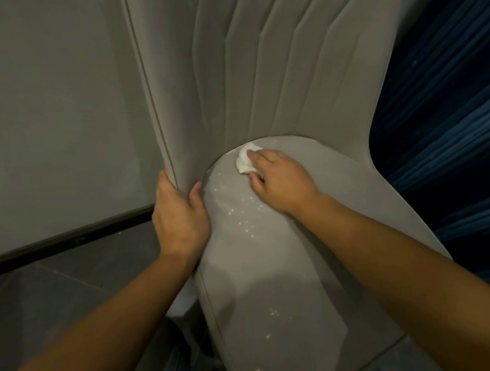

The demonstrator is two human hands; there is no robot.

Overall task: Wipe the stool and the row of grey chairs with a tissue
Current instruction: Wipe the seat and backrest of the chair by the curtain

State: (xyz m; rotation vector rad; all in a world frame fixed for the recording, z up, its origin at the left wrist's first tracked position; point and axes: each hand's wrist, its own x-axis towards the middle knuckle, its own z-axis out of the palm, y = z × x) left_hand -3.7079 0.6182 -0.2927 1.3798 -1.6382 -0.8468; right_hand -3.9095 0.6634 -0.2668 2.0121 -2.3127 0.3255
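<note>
**Tissue on grey chair seat, other hand gripping the backrest edge**

Wall (57,88): pale, plain, fills the left side of the view. A dark skirting strip (63,236) runs along its foot, w/ grey floor tiles (68,289) below at near left.

Grey chair (260,286): biggest item centre frame. Backrest (245,65) rises at the far side, upholstered, w/ stitched pleats fanning up from the seat junction. Seat is rounded, stretches from the near edge of the view to the back; small bright specks are scattered over its fabric, most of them mid-seat, a few nearer. A piped seam follows the seat's left rim.

Curtain (448,126): dark blue, folded, to the right of the chair and behind it.

Both forearms bare, coming in from the near side.

Left hand (178,218): at the left edge of the backrest, where it meets the seat. Fingers are curled round the back of that edge, thumb on the front face, so it grips the backrest's side.

Right hand (278,178): reaches across to the far part of the seat, palm down. Fingers are bent, pinching and pressing the tissue onto the fabric.

Tissue (245,159): white, crumpled, small. Lies on the seat at its far-left corner, just beside the backrest junction, partly under the right fingertips, the rest poking out to the left of them.
</note>
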